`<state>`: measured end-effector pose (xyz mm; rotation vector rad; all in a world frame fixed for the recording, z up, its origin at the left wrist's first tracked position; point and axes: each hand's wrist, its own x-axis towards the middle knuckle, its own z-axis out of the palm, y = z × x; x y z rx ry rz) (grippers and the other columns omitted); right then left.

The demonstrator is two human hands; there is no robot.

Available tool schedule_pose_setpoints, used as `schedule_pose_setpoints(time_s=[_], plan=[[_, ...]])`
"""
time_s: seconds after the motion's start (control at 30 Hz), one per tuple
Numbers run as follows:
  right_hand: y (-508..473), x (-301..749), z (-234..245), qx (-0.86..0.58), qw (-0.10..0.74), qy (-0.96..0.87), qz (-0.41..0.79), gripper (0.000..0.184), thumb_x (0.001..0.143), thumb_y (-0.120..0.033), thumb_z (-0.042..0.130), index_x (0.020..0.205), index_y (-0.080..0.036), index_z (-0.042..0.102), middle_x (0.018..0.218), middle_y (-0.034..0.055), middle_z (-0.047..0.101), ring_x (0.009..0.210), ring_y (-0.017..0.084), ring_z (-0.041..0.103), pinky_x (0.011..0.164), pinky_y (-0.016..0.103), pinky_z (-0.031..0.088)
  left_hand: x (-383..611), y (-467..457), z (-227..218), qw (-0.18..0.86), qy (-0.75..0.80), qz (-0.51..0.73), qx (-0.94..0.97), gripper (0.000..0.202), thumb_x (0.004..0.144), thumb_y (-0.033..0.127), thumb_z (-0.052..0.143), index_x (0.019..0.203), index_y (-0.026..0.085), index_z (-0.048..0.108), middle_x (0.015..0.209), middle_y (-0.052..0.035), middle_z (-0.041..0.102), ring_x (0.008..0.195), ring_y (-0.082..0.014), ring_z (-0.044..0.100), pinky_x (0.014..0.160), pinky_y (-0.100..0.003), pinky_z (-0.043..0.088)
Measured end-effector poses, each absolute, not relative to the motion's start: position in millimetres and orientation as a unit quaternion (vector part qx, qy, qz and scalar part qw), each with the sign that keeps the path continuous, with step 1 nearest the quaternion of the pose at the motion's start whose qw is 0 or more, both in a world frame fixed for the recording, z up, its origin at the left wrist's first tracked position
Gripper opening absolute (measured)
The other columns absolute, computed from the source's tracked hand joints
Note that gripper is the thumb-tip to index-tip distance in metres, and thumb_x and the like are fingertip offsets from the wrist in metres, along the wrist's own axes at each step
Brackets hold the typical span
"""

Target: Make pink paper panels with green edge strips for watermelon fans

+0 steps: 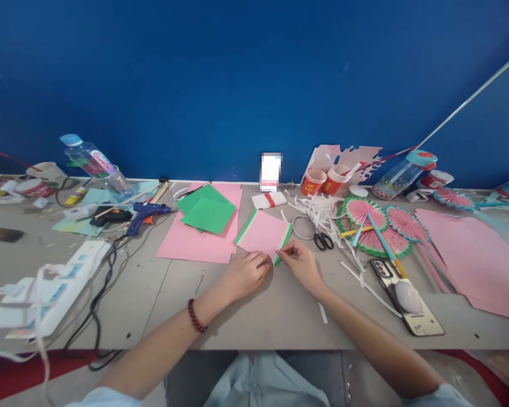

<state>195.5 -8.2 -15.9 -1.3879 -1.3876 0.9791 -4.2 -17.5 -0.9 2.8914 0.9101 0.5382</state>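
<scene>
Green-edged pink sheet (pixel 265 230) lies on the table (pixel 237 305), before the wearer. Left hand (pixel 246 274) at its near edge; grip can't be told. Right hand (pixel 300 264) pinches its right border. Apparently border-fixing; next calls for even pressure. Beyond: red-banded white packet (pixel 261 201).

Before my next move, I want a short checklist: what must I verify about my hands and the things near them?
1. Right hand at the right green edge of the sheet: ok.
2. Left hand touching the sheet: cannot tell; it rests by the near edge.
3. Scissors apart from the sheet: ok.
4. White strip away from the right forearm: not ok, it lies close by.
5. Glue gun cool: cannot tell.
</scene>
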Motion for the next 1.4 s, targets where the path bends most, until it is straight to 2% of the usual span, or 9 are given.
schedule_pose_setpoints(time_s=[0.27, 0.67, 1.1, 1.4], plan=[[-6.8, 194.1, -17.5, -0.57, 0.45, -0.564, 0.393, 0.027, 0.068, -0.045, 0.067, 0.067, -0.018, 0.06, 0.062, 0.0024, 0.064, 0.056, 0.015, 0.056, 0.053, 0.026, 0.044, -4.3, -18.5, 0.6, 0.037, 0.302, 0.172, 0.937, 0.021, 0.089, 0.012, 0.049, 0.107, 0.016, 0.059, 0.109, -0.0084, 0.062, 0.106, -0.0216, 0.056, 0.087, -0.036, 0.049], [-7.7, 195.6, -21.6, -0.58, 0.43, -0.585, 0.37, 0.021, 0.072, -0.039, 0.064, 0.068, -0.018, 0.06, 0.061, 0.0008, 0.063, 0.054, 0.014, 0.053, 0.052, 0.025, 0.04, -3.7, -18.5, 0.6, 0.033, 0.299, 0.176, 0.937, 0.021, 0.089, 0.011, 0.049, 0.107, 0.015, 0.059, 0.108, -0.009, 0.063, 0.106, -0.022, 0.057, 0.087, -0.036, 0.05], [-7.2, 193.8, -18.6, -0.582, 0.432, -0.587, 0.361, 0.024, 0.072, -0.042, 0.064, 0.067, -0.019, 0.06, 0.06, 0.0015, 0.064, 0.054, 0.015, 0.054, 0.051, 0.025, 0.041, -4.0, -19.4, 0.1, 0.015, 0.298, 0.167, 0.94, 0.022, 0.09, 0.013, 0.048, 0.108, 0.016, 0.058, 0.11, -0.0088, 0.063, 0.107, -0.0226, 0.057, 0.086, -0.036, 0.049], [-7.2, 193.8, -17.2, -0.575, 0.434, -0.59, 0.365, 0.022, 0.072, -0.04, 0.064, 0.068, -0.019, 0.06, 0.061, 0.0018, 0.065, 0.054, 0.015, 0.054, 0.051, 0.025, 0.041, -4.0, -19.9, -0.4, 0.013, 0.295, 0.174, 0.94, 0.027, 0.089, 0.013, 0.048, 0.116, 0.015, 0.055, 0.11, -0.0098, 0.063, 0.106, -0.0227, 0.057, 0.088, -0.037, 0.049]])
